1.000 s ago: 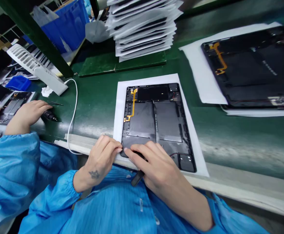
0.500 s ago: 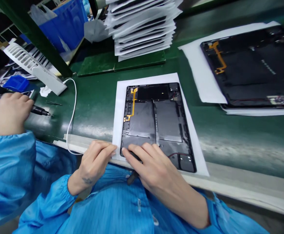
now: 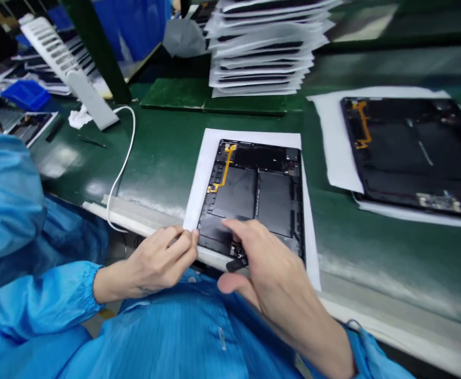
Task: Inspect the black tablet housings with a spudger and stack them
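Bare skin and a blue sleeve (image 3: 5,210) are all that now shows of the co-worker, whose hand has left the far left; the left hand (image 3: 161,260) has moved in against the near-left corner of the front tablet shell (image 3: 275,202), and the right hand (image 3: 273,268) has spread its thumb away from its fingers. On the left, the grip is bunched at the fingertips; whether it pinches anything I cannot tell. On the right, a black piece (image 3: 237,264) juts out below the fingers, but hidden fingertips leave that grip unclear.

Between and beneath the hands, the shell lies on a white sheet (image 3: 204,168) at the near edge of the green surface (image 3: 155,173). It looks thin, stiff and fairly light, perhaps slick; its orange ribbon (image 3: 226,168) seems fragile, so the outer rim is the safer hold.

Counted left to right: one blue tray (image 3: 27,95), one slotted white device (image 3: 70,73), one white cable (image 3: 134,126), one stack (image 3: 264,58) of too many layers to count, one second shell (image 3: 396,168).
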Demonstrator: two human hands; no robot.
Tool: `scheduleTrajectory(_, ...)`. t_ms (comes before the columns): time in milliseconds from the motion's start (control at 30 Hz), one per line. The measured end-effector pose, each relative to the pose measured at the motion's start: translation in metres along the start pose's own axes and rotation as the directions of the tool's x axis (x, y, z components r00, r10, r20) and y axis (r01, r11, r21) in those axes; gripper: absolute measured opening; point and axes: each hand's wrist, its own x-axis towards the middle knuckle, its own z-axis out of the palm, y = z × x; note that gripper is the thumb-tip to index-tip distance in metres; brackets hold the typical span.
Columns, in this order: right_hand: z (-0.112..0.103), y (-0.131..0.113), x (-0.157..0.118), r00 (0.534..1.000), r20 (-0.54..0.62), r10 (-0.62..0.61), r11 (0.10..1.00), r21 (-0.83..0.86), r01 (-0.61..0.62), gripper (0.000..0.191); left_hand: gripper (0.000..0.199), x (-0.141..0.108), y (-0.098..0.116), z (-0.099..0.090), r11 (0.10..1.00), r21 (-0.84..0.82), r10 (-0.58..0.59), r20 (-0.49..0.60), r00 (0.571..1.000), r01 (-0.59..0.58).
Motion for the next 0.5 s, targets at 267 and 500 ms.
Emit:
scheduleTrajectory(267,-0.008,0.003,0.003,0.985,0.159,-0.065,0.992,-0.094,0.081,0.021,0.03,0.002,-0.022,0.012,0.913,-0.351,-0.229,-0.025,0.973,0.206)
scheduleTrajectory(500,0.002,0.002,0.006,0.964,0.255,-0.077,0.995,-0.036,0.089,0.042,0.05,0.003,-0.036,0.02,0.778,-0.612,-0.175,0.007,0.985,0.143)
